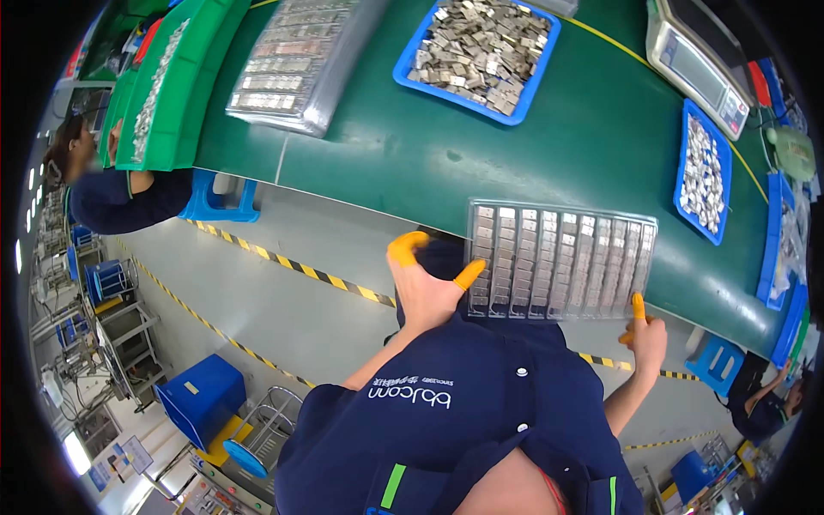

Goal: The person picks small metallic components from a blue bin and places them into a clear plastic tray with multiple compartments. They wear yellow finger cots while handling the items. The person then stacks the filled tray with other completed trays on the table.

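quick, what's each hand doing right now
left hand: open, fingertip on the clear parts tray's left edge
right hand: gripping the tray's near right corner

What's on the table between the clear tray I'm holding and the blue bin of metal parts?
Nothing: in the head view, only bare green table lies between the clear tray and the blue bin.

The dark green bench [412, 163] is being edged by a thin yellow line. Silvery metal pieces are being shown in a clear plastic compartment tray [562, 262] and in a bright blue rectangular bin [477, 47]. Orange rubber caps are being worn on the fingers [405, 247] of both hands. The grey floor [283, 300] is being crossed by yellow-and-black striped tape [283, 262].
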A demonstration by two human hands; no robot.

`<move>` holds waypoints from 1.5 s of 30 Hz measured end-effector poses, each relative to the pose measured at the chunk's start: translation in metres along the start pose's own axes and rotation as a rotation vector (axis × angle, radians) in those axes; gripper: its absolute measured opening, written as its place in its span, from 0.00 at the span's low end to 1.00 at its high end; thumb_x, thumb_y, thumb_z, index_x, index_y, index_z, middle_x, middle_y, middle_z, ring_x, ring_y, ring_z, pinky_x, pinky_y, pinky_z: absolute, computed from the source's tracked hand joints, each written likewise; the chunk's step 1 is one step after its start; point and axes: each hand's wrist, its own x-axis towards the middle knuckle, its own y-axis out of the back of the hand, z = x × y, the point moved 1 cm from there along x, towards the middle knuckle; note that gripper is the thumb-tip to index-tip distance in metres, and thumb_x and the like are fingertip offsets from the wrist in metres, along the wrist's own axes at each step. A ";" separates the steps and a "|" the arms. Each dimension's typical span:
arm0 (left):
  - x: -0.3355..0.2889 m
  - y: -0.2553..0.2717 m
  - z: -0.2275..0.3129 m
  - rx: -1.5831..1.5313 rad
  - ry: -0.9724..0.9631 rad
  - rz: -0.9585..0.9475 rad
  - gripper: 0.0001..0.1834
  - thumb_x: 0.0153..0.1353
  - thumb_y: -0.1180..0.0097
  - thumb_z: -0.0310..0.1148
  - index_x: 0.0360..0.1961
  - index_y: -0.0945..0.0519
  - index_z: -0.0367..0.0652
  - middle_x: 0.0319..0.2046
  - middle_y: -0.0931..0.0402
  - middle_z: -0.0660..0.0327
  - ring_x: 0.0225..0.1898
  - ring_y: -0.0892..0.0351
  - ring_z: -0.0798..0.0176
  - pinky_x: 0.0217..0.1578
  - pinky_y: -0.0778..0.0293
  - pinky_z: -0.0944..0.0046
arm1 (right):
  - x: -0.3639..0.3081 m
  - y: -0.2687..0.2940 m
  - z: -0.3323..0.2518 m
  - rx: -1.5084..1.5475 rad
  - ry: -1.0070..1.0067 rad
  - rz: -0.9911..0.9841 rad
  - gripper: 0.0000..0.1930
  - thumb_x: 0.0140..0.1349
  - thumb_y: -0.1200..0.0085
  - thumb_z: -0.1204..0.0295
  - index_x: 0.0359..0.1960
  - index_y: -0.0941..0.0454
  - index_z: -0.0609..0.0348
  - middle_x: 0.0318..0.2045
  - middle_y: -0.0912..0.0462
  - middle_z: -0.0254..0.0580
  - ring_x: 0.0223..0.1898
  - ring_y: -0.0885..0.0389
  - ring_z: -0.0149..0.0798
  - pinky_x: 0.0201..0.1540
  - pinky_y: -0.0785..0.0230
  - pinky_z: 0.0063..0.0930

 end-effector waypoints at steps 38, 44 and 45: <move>0.190 0.135 -0.038 -0.918 0.081 0.134 0.09 0.59 0.45 0.28 0.37 0.20 0.32 0.28 0.22 0.66 0.26 0.29 0.77 0.27 0.37 0.77 | -0.006 0.032 -0.448 0.763 0.823 -0.913 0.17 0.67 0.57 0.72 0.55 0.35 0.67 0.47 0.22 0.50 0.45 0.18 0.45 0.42 0.22 0.35; 0.205 0.153 -0.061 -1.007 0.205 0.225 0.11 0.61 0.49 0.29 0.39 0.22 0.32 0.30 0.21 0.63 0.26 0.27 0.75 0.28 0.33 0.74 | -0.025 0.002 -0.539 0.634 0.824 -0.881 0.16 0.66 0.57 0.75 0.54 0.36 0.69 0.42 0.22 0.44 0.43 0.17 0.49 0.38 0.20 0.31; 0.207 0.153 -0.060 -1.014 0.223 0.250 0.11 0.61 0.49 0.29 0.39 0.22 0.32 0.30 0.21 0.62 0.27 0.26 0.75 0.29 0.32 0.74 | -0.024 0.000 -0.545 0.642 0.812 -0.874 0.16 0.65 0.56 0.75 0.54 0.36 0.69 0.41 0.22 0.43 0.42 0.17 0.50 0.38 0.20 0.31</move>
